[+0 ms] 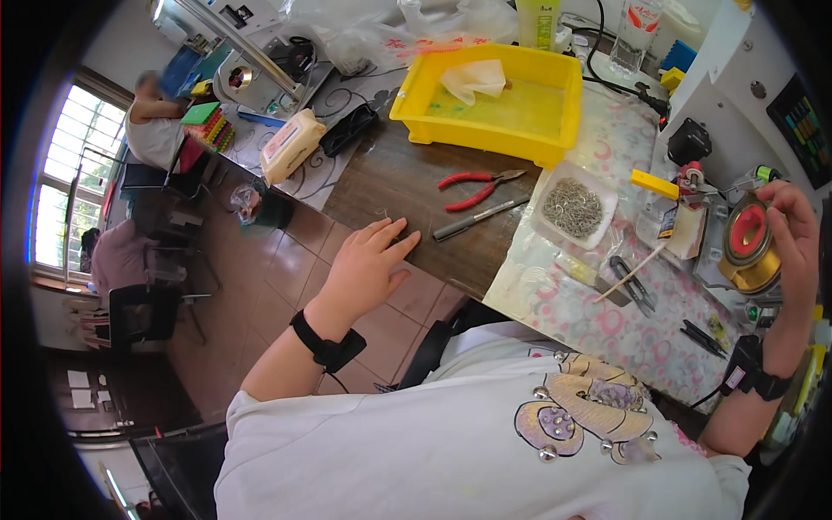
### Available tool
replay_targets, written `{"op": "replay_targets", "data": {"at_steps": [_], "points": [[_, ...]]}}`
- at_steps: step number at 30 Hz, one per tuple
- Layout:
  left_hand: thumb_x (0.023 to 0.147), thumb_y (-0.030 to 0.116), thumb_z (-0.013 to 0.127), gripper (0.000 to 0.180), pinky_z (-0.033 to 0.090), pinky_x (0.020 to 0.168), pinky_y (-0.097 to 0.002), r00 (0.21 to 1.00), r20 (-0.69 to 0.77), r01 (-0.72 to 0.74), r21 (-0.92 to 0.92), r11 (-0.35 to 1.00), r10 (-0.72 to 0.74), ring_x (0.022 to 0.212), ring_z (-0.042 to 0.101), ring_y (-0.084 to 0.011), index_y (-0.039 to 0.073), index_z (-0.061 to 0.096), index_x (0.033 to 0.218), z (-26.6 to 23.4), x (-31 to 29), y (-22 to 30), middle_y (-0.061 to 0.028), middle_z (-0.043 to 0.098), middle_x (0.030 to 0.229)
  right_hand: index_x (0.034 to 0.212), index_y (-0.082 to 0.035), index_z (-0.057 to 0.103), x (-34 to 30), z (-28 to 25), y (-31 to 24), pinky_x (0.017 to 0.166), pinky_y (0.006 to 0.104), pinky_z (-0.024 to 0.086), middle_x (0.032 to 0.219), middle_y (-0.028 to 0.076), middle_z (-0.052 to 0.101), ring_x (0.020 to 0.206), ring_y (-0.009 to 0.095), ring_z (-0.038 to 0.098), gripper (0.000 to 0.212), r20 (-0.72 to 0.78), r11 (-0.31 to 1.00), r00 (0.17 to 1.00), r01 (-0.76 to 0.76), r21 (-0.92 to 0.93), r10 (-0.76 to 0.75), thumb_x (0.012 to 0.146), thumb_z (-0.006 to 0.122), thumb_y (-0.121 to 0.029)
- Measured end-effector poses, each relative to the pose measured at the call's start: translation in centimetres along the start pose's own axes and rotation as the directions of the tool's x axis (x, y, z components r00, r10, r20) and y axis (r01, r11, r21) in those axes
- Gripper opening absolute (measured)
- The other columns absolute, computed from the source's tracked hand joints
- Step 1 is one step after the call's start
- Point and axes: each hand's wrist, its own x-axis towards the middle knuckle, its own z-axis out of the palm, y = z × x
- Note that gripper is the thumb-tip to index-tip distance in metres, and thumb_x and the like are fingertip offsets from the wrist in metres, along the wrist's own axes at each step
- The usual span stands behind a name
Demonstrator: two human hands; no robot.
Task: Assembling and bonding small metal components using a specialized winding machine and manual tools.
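Observation:
My left hand rests with its fingers spread on the near left edge of a brown wooden board. A tiny thin wire-like piece lies just beyond its fingertips. To its right on the board are red-handled pliers and a grey pen-like tool. At the far right my right hand has its fingers curled on the rim of a round, spool-like brass-coloured part with a red centre. That part sits by a white machine; its far side is hidden by my fingers.
A yellow bin stands behind the board. Right of it are a white tray of small metal pieces, snips, a thin stick and black tweezers. A tissue pack lies left; another person sits beyond.

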Motion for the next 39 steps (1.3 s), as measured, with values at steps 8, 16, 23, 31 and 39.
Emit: {"op": "replay_targets", "data": {"at_steps": [8, 16, 23, 31, 39], "points": [[0.068, 0.003, 0.069, 0.019, 0.048, 0.066, -0.0342, 0.969, -0.233, -0.106, -0.105, 0.989, 0.08, 0.072, 0.059, -0.0245, 0.009, 0.068, 0.087, 1.7, -2.2, -2.1, -0.0046, 0.063, 0.079, 0.087, -0.001, 0.052, 0.3, 0.6, -1.2, 0.083, 0.0238, 0.039, 0.097, 0.007, 0.056, 0.089, 0.011, 0.05, 0.002, 0.022, 0.998, 0.998, 0.055, 0.013, -0.055, 0.085, 0.053, -0.001], [0.08, 0.002, 0.067, 0.006, 0.046, 0.069, -0.0252, 0.385, -0.877, 0.305, -0.175, 0.936, -0.289, 0.073, 0.059, -0.0143, 0.0, 0.068, 0.086, -13.1, 2.3, -9.4, -0.0063, 0.064, 0.08, 0.079, 0.0, 0.053, -0.4, 1.3, -2.3, 0.067, 0.0208, 0.043, 0.087, 0.006, 0.059, 0.072, 0.007, 0.053, 0.003, -0.045, 0.999, 0.999, 0.01, 0.047, -0.008, 0.081, 0.056, 0.0], [0.083, 0.005, 0.06, 0.021, 0.051, 0.074, -0.0276, 0.363, -0.776, -0.249, -0.615, 0.748, -0.517, 0.082, 0.062, -0.0159, 0.0, 0.066, 0.103, -13.1, 13.4, -10.3, -0.009, 0.068, 0.087, 0.077, -0.003, 0.056, 0.2, 2.2, -3.6, 0.05, 0.0196, 0.04, 0.064, -0.001, 0.056, 0.055, 0.005, 0.053, 0.004, -0.084, 0.99, 0.988, -0.12, 0.081, 0.126, 0.08, 0.058, -0.006], [0.08, 0.029, 0.065, 0.027, 0.049, 0.076, -0.0411, 0.841, -0.407, 0.178, -0.414, 0.893, -0.356, 0.085, 0.062, -0.0334, 0.005, 0.068, 0.091, -3.1, 19.2, 1.1, -0.0154, 0.066, 0.089, 0.079, -0.002, 0.058, -0.3, 0.7, -3.1, 0.062, 0.0205, 0.043, 0.074, 0.002, 0.06, 0.07, 0.005, 0.055, 0.003, -0.079, 0.981, 0.996, -0.055, -0.188, 0.041, 0.082, 0.059, -0.001], [0.077, 0.026, 0.063, 0.022, 0.039, 0.075, -0.0407, 0.781, -0.573, 0.166, -0.196, 0.966, -0.25, 0.07, 0.058, -0.0268, 0.01, 0.065, 0.063, 3.3, 17.5, 2.1, -0.0069, 0.062, 0.065, 0.081, -0.007, 0.061, -0.6, 2.2, -4.4, 0.06, 0.0379, 0.046, 0.07, 0.011, 0.061, 0.068, 0.029, 0.06, 0.014, -0.088, 0.914, 0.993, 0.031, -0.404, -0.073, 0.078, 0.063, -0.021]]}}
